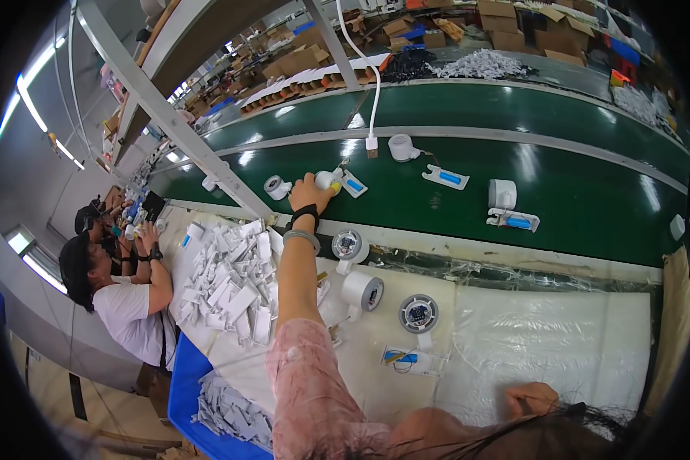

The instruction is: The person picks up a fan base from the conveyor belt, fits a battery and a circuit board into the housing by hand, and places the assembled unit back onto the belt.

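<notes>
My left hand [313, 196], with a black band and a bracelet at the wrist, reaches over the green conveyor belt [452, 215]. Its fingers close round a white round lamp head [327, 179], joined to a white holder with a blue battery [353, 184]. Something yellow shows at a fingertip. Low on the right, my right hand [532, 399] is curled above the plastic-covered table [544, 337]; whether anything is in it is hidden. Between the hands stand lamp heads with grey rims, one [418, 313] showing a circuit board, beside a white holder with a blue battery [406, 359].
White plastic parts [234, 280] lie heaped left of my arm, above a blue bin [188, 383] of grey-white pieces. More lamp units [502, 195] sit on the belt. A white cable [376, 92] hangs by a metal post [176, 123]. Other people [130, 307] work at the left.
</notes>
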Demonstrator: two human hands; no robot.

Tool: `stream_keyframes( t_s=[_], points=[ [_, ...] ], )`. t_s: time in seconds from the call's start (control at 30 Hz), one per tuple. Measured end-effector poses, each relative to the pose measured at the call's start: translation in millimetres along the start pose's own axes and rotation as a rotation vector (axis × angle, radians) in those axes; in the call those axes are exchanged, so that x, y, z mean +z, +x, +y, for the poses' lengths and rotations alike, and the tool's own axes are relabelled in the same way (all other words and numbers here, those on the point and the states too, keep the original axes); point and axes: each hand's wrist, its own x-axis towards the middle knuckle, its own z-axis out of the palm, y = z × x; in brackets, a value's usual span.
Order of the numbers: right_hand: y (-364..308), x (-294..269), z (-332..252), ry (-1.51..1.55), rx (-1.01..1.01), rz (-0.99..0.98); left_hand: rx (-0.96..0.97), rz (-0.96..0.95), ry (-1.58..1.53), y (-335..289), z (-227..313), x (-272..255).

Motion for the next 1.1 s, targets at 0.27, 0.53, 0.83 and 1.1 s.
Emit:
stream_keyframes(
  t_s=[0.27,0.53,0.83,1.1],
  points=[
    [-3.7,-2.1,13.1,-0.027,-0.047,-0.130,-0.045,-0.088,-0.114,-0.4,-11.2,-1.1],
    [2.3,-4.4,-3.0,0.015,0.001,-0.086,-0.007,-0.115,-0.114,4.9,-25.0,-0.5],
    [12.0,-7.0,-14.2,0.042,-0.016,-0.083,-0.056,-0.090,-0.263,-9.5,-3.6,-23.2],
    [12.8,-20.9,-44.4,-0.048,0.061,-0.001,0.291,-0.236,-0.778,-52.6,106.5,-77.4]
  ],
)
